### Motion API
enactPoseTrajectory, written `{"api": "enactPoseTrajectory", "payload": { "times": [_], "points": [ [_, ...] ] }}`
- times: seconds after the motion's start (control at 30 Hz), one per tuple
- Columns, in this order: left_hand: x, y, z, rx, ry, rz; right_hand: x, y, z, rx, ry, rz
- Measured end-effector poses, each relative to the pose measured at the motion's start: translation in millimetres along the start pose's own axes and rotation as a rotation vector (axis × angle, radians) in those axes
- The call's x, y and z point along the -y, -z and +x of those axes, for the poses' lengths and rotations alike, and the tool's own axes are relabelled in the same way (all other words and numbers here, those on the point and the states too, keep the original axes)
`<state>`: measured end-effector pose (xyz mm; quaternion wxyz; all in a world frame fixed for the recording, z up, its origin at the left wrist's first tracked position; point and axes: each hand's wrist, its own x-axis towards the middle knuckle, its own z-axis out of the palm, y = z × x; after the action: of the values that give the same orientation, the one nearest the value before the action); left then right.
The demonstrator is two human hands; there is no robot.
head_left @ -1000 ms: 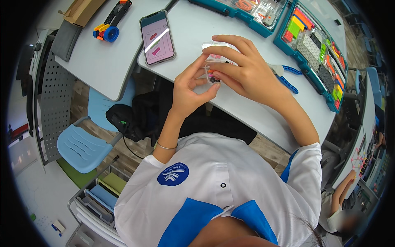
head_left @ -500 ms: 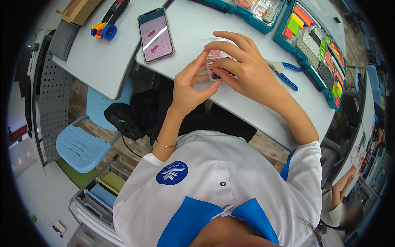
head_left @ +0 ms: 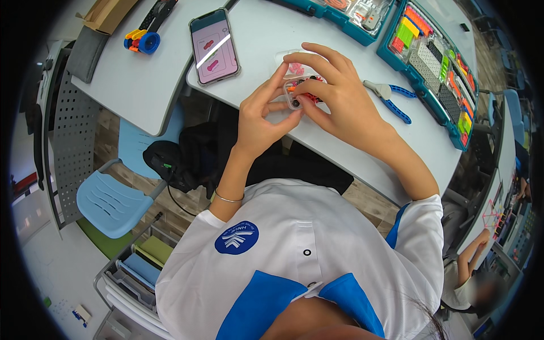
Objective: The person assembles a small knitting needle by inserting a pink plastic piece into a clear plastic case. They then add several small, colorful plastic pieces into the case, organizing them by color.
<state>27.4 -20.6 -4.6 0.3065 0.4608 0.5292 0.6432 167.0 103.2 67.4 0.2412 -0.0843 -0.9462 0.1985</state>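
My left hand [head_left: 262, 113] is closed on the near left side of a small clear plastic box [head_left: 292, 105], with its thumb at the near edge. Tiny parts in black, red and orange lie in the box. My right hand [head_left: 347, 93] arches over it from the right. Its thumb and a fingertip press together inside the box, and whatever they pinch is hidden. The other right fingers stretch out above. Just beyond, partly covered by my fingers, is a clear lid or tray [head_left: 296, 69] with pink pieces in it.
A phone [head_left: 214, 48] lies left of my hands, and blue-handled pliers [head_left: 393, 97] lie to the right. Two teal-edged cases of building parts stand behind, one a parts case [head_left: 433, 68] at the right. A wheeled model [head_left: 146, 41] rests on the left table.
My right fingers have shifted slightly, and more of the small parts in the box now show. My left hand stays in place around the box.
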Motion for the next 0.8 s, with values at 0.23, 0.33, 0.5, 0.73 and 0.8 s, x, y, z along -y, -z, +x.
{"api": "enactPoseTrajectory", "payload": {
  "times": [0.23,0.33,0.5,0.73,0.8],
  "points": [
    [-1.5,0.1,-0.1,-0.008,-0.03,-0.011,9.7,1.5,-2.0,-0.033,-0.004,-0.146],
    [-3.8,-1.2,0.6,-0.019,-0.035,-0.025,8.8,2.3,-1.8,-0.026,-0.004,-0.16],
    [-3.7,-2.0,-0.6,-0.027,-0.031,-0.013,6.7,2.0,-1.9,-0.007,-0.005,-0.122],
    [0.9,-5.4,-1.8,-0.071,-0.073,0.108,7.7,-1.5,-2.6,0.064,0.004,-0.261],
    [2.1,-6.0,-1.8,-0.088,-0.074,0.105,8.1,-1.2,-2.0,0.05,0.016,-0.242]
  ]
}}
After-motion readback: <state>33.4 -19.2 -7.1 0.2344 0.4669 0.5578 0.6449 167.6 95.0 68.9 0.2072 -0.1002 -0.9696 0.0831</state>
